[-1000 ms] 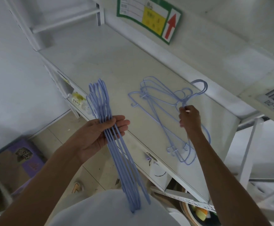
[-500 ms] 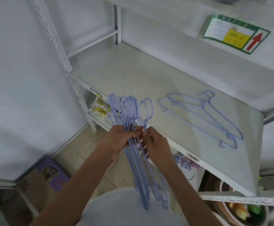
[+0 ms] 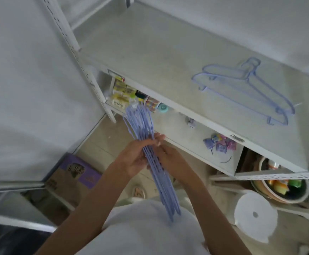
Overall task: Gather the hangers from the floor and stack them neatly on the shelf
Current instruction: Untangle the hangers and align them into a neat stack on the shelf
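A bundle of several light-blue hangers stands nearly upright in front of my chest, hooks pointing up. My left hand is wrapped around the middle of the bundle. My right hand touches the same bundle from the right, fingers curled on its wires. A small stack of blue hangers lies flat on the white shelf, to the right and beyond my hands, hooks toward the back wall.
A lower shelf holds small packets and boxes and a pile of colourful sachets. A purple and brown cardboard box sits on the floor at left. A bowl of items and a white round lid are at right.
My right hand left the hangers lying on the shelf and came to the bundle in my left hand. The view has tilted down, showing the lower shelf and floor.
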`<control>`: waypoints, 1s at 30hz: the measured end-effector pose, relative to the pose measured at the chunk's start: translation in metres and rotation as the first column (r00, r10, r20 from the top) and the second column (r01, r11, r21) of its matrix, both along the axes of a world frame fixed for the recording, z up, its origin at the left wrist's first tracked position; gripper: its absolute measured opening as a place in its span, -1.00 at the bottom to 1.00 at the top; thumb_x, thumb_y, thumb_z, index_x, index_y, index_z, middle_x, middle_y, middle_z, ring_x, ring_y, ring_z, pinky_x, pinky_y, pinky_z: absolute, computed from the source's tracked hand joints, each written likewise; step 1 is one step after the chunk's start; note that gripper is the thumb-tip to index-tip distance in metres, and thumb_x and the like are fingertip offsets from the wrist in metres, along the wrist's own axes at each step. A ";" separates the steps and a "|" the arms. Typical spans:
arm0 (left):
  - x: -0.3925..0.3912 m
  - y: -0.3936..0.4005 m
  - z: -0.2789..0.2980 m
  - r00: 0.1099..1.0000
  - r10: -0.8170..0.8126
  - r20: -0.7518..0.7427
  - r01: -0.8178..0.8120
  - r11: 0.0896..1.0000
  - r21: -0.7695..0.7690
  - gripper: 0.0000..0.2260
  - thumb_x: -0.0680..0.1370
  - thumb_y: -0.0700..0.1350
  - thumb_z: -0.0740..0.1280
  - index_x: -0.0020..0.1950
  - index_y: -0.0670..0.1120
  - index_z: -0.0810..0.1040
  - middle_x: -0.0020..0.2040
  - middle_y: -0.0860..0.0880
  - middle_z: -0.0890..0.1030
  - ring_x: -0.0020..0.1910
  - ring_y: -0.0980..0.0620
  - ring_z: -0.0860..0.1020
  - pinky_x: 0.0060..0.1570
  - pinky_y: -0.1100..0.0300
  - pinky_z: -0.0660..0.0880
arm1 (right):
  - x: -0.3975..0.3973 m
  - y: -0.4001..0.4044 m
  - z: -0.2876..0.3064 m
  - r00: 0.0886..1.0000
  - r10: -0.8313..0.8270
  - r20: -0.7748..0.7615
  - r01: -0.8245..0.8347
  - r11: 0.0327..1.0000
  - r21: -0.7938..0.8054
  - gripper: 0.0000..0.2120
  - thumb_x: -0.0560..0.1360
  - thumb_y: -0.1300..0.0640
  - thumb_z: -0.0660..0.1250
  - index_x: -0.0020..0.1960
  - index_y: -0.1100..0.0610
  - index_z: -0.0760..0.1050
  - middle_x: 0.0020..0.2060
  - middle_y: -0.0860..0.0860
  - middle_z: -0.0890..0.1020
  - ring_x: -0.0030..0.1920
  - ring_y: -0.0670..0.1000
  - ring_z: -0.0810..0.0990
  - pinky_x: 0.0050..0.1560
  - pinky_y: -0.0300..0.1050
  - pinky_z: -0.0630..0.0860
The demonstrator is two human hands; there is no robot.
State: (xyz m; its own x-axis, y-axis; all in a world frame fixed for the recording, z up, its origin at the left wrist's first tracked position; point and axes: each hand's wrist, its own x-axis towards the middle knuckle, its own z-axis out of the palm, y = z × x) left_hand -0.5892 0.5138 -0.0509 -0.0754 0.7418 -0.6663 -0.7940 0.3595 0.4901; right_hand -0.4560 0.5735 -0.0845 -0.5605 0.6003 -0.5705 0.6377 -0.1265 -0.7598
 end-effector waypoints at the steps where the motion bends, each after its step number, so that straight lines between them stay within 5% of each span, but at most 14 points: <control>1: -0.001 0.002 -0.002 1.000 0.030 -0.001 -0.030 1.000 0.004 -0.77 0.64 -0.34 0.24 0.27 -0.26 0.57 0.19 -0.13 0.70 0.26 -0.04 0.59 0.28 0.02 0.53 | 0.008 -0.008 -0.003 0.994 -0.096 -0.057 0.083 0.978 -0.190 -0.55 0.60 -0.29 0.24 0.22 0.06 0.51 -0.11 0.10 0.77 -0.17 0.14 0.77 -0.04 0.16 0.70; 4: -0.005 0.006 -0.009 0.987 0.152 -0.049 -0.150 0.988 0.034 -0.80 0.65 -0.40 0.20 0.24 -0.29 0.51 0.13 -0.15 0.69 0.17 -0.06 0.64 0.41 0.01 0.45 | 0.029 -0.036 -0.005 0.974 -0.165 -0.159 0.082 0.899 -0.430 -0.68 0.61 -0.09 0.36 0.16 0.16 0.52 -0.08 0.23 0.77 -0.16 0.19 0.78 -0.05 0.13 0.73; 7: -0.011 0.006 -0.013 0.979 0.197 -0.057 -0.192 0.978 0.083 -0.83 0.68 -0.31 0.19 0.24 -0.28 0.48 0.09 -0.16 0.69 0.06 -0.03 0.71 0.12 0.07 0.65 | 0.043 -0.056 0.003 0.954 -0.189 -0.232 0.022 0.818 -0.575 -0.71 0.66 -0.01 0.32 0.12 0.22 0.62 -0.05 0.27 0.76 -0.16 0.20 0.77 -0.13 -0.01 0.72; 14: -0.038 0.008 -0.007 0.979 0.202 0.026 -0.203 0.979 0.037 -0.88 0.62 -0.19 0.33 0.04 -0.22 0.62 -0.05 -0.14 0.75 -0.08 0.00 0.75 -0.08 0.16 0.68 | 0.047 -0.076 0.009 0.947 -0.101 -0.306 -0.077 0.851 -0.519 -0.84 0.65 0.06 0.38 0.02 0.10 0.70 -0.10 0.19 0.77 -0.16 0.10 0.78 -0.09 -0.12 0.70; 18: -0.042 0.009 -0.011 0.992 0.084 0.096 -0.086 0.996 0.019 -0.81 0.54 -0.17 0.37 0.09 -0.25 0.62 0.00 -0.17 0.75 -0.04 -0.03 0.75 -0.05 0.11 0.69 | 0.057 -0.073 0.008 0.954 -0.034 -0.297 -0.132 0.843 -0.522 -0.72 0.65 -0.05 0.35 0.09 0.15 0.69 -0.04 0.24 0.77 -0.08 0.10 0.76 0.01 -0.11 0.68; 25: -0.025 0.040 -0.013 0.998 0.035 0.050 -0.039 0.997 0.068 -0.76 0.70 -0.28 0.13 0.24 -0.26 0.56 0.17 -0.16 0.71 0.03 -0.03 0.75 -0.04 0.12 0.70 | 0.085 -0.039 0.005 0.960 -0.142 -0.240 0.023 0.897 -0.441 -0.66 0.63 0.20 0.38 0.10 0.54 0.59 -0.03 0.29 0.73 0.08 0.16 0.65 0.20 0.04 0.57; 28: -0.008 0.055 -0.010 0.997 0.021 0.077 -0.027 0.996 0.080 -0.74 0.69 -0.31 0.12 0.25 -0.27 0.56 0.20 -0.19 0.69 0.06 -0.05 0.74 -0.03 0.11 0.70 | 0.104 -0.019 0.001 0.939 -0.177 -0.293 0.034 0.901 -0.433 -0.49 0.58 0.02 0.43 0.21 0.49 0.59 0.16 0.47 0.63 0.13 0.18 0.63 0.31 0.17 0.53; 30: 0.001 0.060 -0.008 0.997 -0.003 0.074 -0.004 0.995 0.098 -0.73 0.67 -0.32 0.14 0.29 -0.28 0.55 0.23 -0.21 0.69 0.14 -0.08 0.71 0.07 0.07 0.67 | 0.114 -0.006 -0.003 0.900 -0.309 -0.307 0.085 0.815 -0.573 -0.28 0.52 -0.18 0.46 0.31 0.47 0.54 0.21 0.47 0.59 0.13 0.19 0.63 0.31 0.10 0.51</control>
State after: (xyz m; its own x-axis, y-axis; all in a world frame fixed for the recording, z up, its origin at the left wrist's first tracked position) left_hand -0.5883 0.5740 -0.0591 -0.0289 0.8037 -0.5944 -0.8296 0.3125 0.4628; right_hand -0.3416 0.5673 -0.0874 -0.6978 0.3833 -0.6052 0.2382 -0.6726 -0.7006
